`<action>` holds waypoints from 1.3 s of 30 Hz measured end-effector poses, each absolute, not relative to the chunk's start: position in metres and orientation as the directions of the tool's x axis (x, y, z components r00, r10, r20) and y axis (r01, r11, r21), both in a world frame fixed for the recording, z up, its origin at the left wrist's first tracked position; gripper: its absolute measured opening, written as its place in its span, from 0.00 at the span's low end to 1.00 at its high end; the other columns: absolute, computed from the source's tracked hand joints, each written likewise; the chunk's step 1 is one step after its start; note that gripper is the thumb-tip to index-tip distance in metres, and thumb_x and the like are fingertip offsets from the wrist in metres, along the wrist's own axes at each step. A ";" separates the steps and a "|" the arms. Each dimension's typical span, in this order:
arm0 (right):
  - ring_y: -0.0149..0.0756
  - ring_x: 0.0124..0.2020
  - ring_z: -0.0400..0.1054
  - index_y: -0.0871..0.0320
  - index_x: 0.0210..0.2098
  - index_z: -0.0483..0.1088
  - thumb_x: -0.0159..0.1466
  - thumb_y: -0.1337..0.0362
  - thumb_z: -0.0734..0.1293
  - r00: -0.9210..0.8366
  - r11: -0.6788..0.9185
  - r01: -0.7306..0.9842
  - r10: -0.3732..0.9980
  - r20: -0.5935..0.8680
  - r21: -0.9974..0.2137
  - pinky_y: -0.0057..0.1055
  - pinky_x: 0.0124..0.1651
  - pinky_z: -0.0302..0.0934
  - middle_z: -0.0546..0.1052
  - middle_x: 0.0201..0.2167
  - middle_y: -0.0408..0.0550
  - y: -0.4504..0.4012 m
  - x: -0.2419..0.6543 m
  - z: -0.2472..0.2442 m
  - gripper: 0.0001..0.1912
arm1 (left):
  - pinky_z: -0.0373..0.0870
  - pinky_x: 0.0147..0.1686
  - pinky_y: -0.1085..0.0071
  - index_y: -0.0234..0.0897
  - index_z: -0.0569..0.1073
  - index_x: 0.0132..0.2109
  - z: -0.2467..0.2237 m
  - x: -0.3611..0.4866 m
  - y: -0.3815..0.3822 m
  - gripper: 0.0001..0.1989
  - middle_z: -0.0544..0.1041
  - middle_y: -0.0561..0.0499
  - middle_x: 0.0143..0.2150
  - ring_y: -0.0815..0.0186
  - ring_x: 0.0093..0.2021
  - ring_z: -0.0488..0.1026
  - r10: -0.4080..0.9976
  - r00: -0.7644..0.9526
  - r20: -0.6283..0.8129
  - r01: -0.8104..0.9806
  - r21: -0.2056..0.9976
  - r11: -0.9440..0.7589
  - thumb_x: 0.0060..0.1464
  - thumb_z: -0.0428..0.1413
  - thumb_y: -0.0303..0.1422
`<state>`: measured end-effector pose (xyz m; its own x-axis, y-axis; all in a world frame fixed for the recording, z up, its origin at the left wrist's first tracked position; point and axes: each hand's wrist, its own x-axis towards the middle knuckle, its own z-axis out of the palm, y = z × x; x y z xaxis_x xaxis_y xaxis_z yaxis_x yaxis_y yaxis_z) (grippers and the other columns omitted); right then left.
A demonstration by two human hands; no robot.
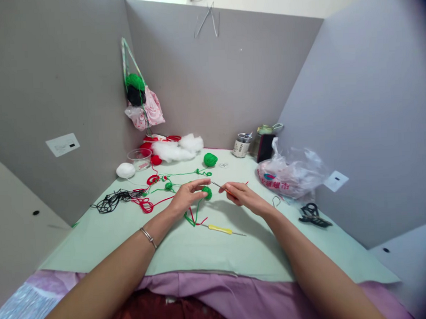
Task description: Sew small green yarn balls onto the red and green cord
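My left hand [189, 194] pinches a small green crochet piece [207, 192], its index finger stretched out above it. Green yarn trails down from the piece to the table. In my right hand [241, 194] is a crochet hook [217, 184] with an orange handle, its metal tip pointing left towards my left index finger. Whether the tip touches the yarn, I cannot tell. Below the hands lies a second crochet hook [220, 229] with a yellow handle, beside red and green yarn ends [192, 220].
Left on the table are black yarn [116, 200], red yarn [146, 205], a white ball [125, 170] and a clear cup [141, 160]. Behind are white stuffing [177, 149] and a green yarn ball [210, 159]. A plastic bag [287, 172] and black hair clip [313, 216] lie right.
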<state>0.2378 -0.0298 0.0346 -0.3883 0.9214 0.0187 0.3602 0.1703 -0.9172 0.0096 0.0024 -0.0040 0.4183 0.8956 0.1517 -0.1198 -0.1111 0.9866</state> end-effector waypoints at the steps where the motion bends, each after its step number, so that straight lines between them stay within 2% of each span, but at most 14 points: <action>1: 0.26 0.21 0.48 0.61 0.39 0.70 0.68 0.45 0.56 -0.386 0.185 0.387 0.922 0.023 -0.903 0.26 0.24 0.44 0.56 0.21 0.37 -0.030 0.235 0.033 0.25 | 0.63 0.56 0.61 0.39 0.75 0.55 -0.004 0.010 0.002 0.26 0.73 0.43 0.60 0.56 0.58 0.69 0.893 0.420 0.160 -0.126 0.985 -0.117 0.47 0.64 0.33; 5: 0.28 0.24 0.49 0.61 0.37 0.73 0.66 0.45 0.59 -0.389 0.266 0.499 0.919 0.061 -0.825 0.27 0.26 0.44 0.57 0.21 0.38 -0.029 0.227 0.029 0.25 | 0.65 0.54 0.63 0.39 0.75 0.56 -0.004 0.011 0.002 0.26 0.73 0.43 0.59 0.58 0.55 0.72 0.885 0.435 0.167 -0.140 0.983 -0.117 0.47 0.64 0.34; 11: 0.30 0.26 0.52 0.60 0.33 0.72 0.65 0.45 0.60 -0.395 0.324 0.530 0.912 0.110 -0.784 0.28 0.30 0.47 0.63 0.24 0.41 -0.026 0.223 0.024 0.24 | 0.65 0.54 0.63 0.40 0.76 0.55 -0.004 0.014 0.000 0.25 0.74 0.44 0.58 0.59 0.52 0.73 0.878 0.454 0.154 -0.100 0.987 -0.122 0.47 0.65 0.34; 19: 0.29 0.25 0.50 0.59 0.30 0.71 0.65 0.47 0.60 -0.381 0.371 0.578 0.910 0.161 -0.727 0.28 0.29 0.45 0.60 0.22 0.39 -0.026 0.222 0.020 0.22 | 0.66 0.50 0.66 0.39 0.74 0.57 -0.003 0.013 -0.001 0.27 0.75 0.44 0.57 0.64 0.46 0.74 0.864 0.488 0.127 -0.052 0.992 -0.117 0.49 0.63 0.34; 23: 0.29 0.25 0.50 0.59 0.29 0.71 0.64 0.46 0.62 -0.369 0.349 0.603 0.919 0.138 -0.717 0.28 0.28 0.45 0.59 0.21 0.39 -0.026 0.224 0.021 0.22 | 0.66 0.49 0.66 0.39 0.73 0.58 -0.005 0.013 -0.001 0.27 0.77 0.44 0.54 0.63 0.44 0.75 0.854 0.507 0.118 -0.043 0.993 -0.112 0.50 0.63 0.35; 27: 0.29 0.24 0.50 0.60 0.29 0.72 0.63 0.45 0.63 -0.354 0.331 0.618 0.927 0.124 -0.713 0.28 0.27 0.44 0.58 0.20 0.39 -0.026 0.223 0.021 0.23 | 0.66 0.49 0.66 0.39 0.74 0.56 -0.003 0.014 -0.002 0.27 0.76 0.44 0.56 0.63 0.44 0.75 0.853 0.511 0.105 -0.055 0.994 -0.089 0.48 0.64 0.36; 34: 0.28 0.24 0.49 0.60 0.31 0.71 0.63 0.45 0.63 -0.362 0.288 0.497 0.926 0.106 -0.819 0.27 0.27 0.43 0.59 0.21 0.38 -0.028 0.226 0.029 0.23 | 0.66 0.49 0.66 0.41 0.73 0.58 -0.003 0.013 -0.001 0.27 0.76 0.45 0.55 0.63 0.44 0.74 0.840 0.527 0.131 -0.048 0.991 -0.125 0.50 0.63 0.36; 37: 0.28 0.23 0.52 0.60 0.36 0.74 0.64 0.44 0.61 -0.461 0.247 0.478 0.888 -0.001 -0.843 0.27 0.27 0.47 0.61 0.20 0.39 -0.027 0.245 0.038 0.24 | 0.66 0.48 0.66 0.42 0.72 0.59 -0.004 0.011 0.000 0.27 0.74 0.45 0.58 0.62 0.47 0.73 0.837 0.529 0.136 -0.020 0.989 -0.148 0.50 0.62 0.35; 39: 0.30 0.26 0.59 0.61 0.38 0.77 0.64 0.44 0.62 -0.540 0.249 0.512 0.838 -0.082 -0.822 0.28 0.30 0.53 0.69 0.24 0.43 -0.022 0.262 0.040 0.25 | 0.66 0.47 0.67 0.43 0.72 0.59 -0.003 0.011 0.001 0.27 0.72 0.45 0.60 0.61 0.50 0.72 0.845 0.518 0.132 0.001 0.988 -0.155 0.50 0.61 0.34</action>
<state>0.2618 -0.0222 0.0404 -0.5395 0.8380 -0.0821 0.5122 0.2493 -0.8219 0.0107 0.0008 -0.0032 0.5181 0.8451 0.1320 0.0010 -0.1549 0.9879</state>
